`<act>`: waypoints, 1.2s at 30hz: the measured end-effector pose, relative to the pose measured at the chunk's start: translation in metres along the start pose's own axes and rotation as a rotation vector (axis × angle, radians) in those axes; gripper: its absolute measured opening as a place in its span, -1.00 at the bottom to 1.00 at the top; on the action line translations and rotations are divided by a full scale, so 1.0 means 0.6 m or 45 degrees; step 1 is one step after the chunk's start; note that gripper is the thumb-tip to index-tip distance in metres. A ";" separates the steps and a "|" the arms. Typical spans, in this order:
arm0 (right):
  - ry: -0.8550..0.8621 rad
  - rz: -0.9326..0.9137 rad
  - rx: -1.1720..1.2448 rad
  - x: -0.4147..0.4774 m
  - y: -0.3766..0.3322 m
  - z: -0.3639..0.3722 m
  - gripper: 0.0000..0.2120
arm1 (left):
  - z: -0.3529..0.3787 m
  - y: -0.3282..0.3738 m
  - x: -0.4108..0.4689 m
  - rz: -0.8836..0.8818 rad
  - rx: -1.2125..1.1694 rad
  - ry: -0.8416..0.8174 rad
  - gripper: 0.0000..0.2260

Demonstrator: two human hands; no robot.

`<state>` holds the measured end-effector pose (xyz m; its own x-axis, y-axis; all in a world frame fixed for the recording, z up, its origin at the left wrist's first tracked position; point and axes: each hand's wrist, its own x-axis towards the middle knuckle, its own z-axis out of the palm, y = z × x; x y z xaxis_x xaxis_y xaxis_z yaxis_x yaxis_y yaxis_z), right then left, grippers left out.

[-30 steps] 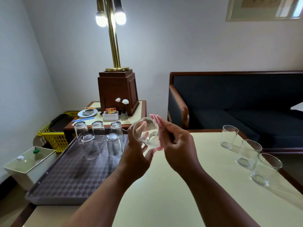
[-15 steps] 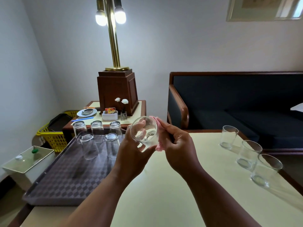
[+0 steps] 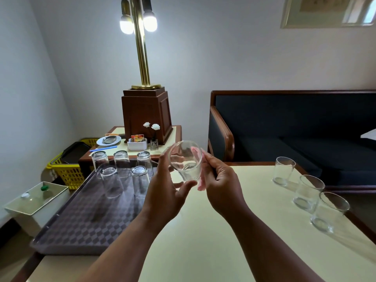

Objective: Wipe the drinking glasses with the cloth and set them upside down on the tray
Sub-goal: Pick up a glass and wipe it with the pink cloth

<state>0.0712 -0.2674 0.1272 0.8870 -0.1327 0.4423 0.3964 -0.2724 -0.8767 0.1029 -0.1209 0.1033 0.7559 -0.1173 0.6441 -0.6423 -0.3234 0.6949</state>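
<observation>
Mid-wipe above the table (image 3: 203, 251): the left hand (image 3: 162, 192) curls round the glass (image 3: 186, 161), tilted with its mouth toward us; the right hand (image 3: 219, 186) pinches the pink cloth (image 3: 201, 181) against its outer wall; to the right, three upright glasses (image 3: 309, 192) wait, well apart from the tray (image 3: 81, 216); farther left, five glasses (image 3: 140, 182) stand upside down on it; I'd say five done, four to go.

The cloth (image 3: 201, 183) is mostly hidden behind the right hand (image 3: 221, 185) and glass (image 3: 186, 159). The lamp (image 3: 140, 47) and frame (image 3: 327, 13) are cut by the top edge. The card (image 3: 137, 138) is too small to read.
</observation>
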 end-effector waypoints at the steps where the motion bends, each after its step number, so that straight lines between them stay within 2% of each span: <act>1: -0.003 0.000 -0.006 -0.002 0.000 0.000 -0.66 | 0.000 -0.005 -0.001 0.005 0.036 -0.028 -0.22; 4: -0.026 -0.038 0.035 -0.010 -0.007 0.006 -0.65 | 0.003 -0.021 -0.005 -0.054 0.059 -0.081 -0.32; 7: -0.030 -0.050 0.043 -0.008 -0.010 0.007 -0.64 | 0.004 -0.026 -0.005 -0.074 0.037 -0.045 -0.38; 12: -0.012 0.020 -0.006 -0.002 0.005 0.003 -0.65 | 0.013 -0.014 -0.005 -0.069 -0.046 -0.006 -0.34; 15: -0.025 -0.035 0.017 -0.006 -0.001 0.007 -0.64 | 0.017 -0.011 -0.006 -0.044 0.044 0.030 -0.31; 17: -0.052 -0.067 0.018 -0.008 -0.006 0.007 -0.62 | 0.012 -0.012 -0.005 -0.041 0.036 -0.002 -0.33; 23: -0.014 0.039 -0.060 -0.005 0.011 -0.004 -0.66 | 0.012 -0.002 -0.001 0.041 0.101 -0.025 -0.28; 27: -0.039 -0.036 0.056 -0.008 -0.003 -0.010 -0.65 | 0.016 -0.003 -0.003 0.071 0.040 -0.136 -0.23; 36: -0.002 0.030 -0.016 -0.010 0.001 -0.017 -0.67 | 0.015 0.003 -0.004 0.090 0.054 -0.127 -0.18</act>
<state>0.0638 -0.2765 0.1258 0.8964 -0.1373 0.4214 0.3726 -0.2814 -0.8843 0.1014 -0.1297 0.1001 0.7191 -0.2333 0.6545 -0.6901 -0.3501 0.6334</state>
